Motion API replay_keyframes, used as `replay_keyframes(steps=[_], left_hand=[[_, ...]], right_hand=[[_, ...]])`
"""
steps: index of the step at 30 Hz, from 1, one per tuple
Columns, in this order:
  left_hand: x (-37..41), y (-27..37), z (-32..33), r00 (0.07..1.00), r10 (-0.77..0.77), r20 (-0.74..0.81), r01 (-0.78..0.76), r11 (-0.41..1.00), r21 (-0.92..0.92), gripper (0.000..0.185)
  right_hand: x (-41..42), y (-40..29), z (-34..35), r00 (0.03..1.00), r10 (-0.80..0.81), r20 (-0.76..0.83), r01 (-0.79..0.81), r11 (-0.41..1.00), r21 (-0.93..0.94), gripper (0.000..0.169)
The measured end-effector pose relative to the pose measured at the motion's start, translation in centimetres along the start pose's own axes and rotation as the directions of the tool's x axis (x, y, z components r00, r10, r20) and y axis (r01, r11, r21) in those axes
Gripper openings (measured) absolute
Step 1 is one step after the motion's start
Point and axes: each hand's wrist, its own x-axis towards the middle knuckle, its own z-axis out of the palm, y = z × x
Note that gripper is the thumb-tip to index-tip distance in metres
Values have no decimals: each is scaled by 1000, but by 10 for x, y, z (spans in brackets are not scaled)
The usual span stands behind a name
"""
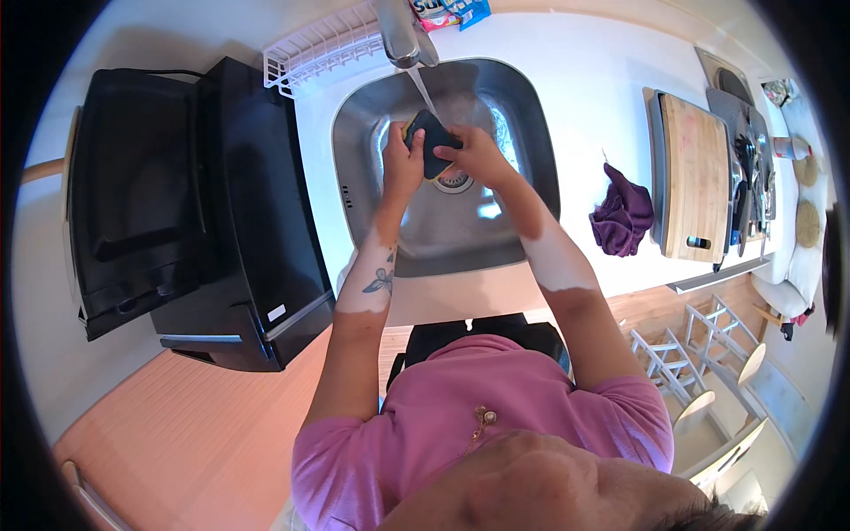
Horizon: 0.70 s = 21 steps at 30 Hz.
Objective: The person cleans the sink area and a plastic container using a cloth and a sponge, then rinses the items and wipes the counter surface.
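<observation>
Between both hands is a dark scrubbing sponge with a yellow edge, held over the stainless steel sink. My left hand grips its left side, thumb on the dark face. On the opposite side, my right hand holds it with the thumb pressed on top. A thin stream of water runs from the chrome faucet down to the sponge's upper edge. Just below the sponge, the round drain is partly covered by it. The undersides of the fingers are hidden.
A white wire dish rack stands behind the sink, with detergent packets by the faucet. Right of the sink lies a crumpled purple cloth, then a wooden cutting board and utensils. A black refrigerator stands at left.
</observation>
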Motion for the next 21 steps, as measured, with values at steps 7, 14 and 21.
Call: replay_keyframes(steps=[7,14,21], left_hand=[[31,1,-62,941,-103,323,157,977,-144,31],[167,-3,-118,951,-268,-155,183,891,-415,48],[251,-49,-90,962,-271,-22,251,856,452,57]], right_hand=[[-20,-36,-21,995,-79,-53,71,988,-136,46],[7,-35,-95,940,-199,-278,165,976,-142,35],[77,-72,-121,541,-650,-533,388,756,-528,41]])
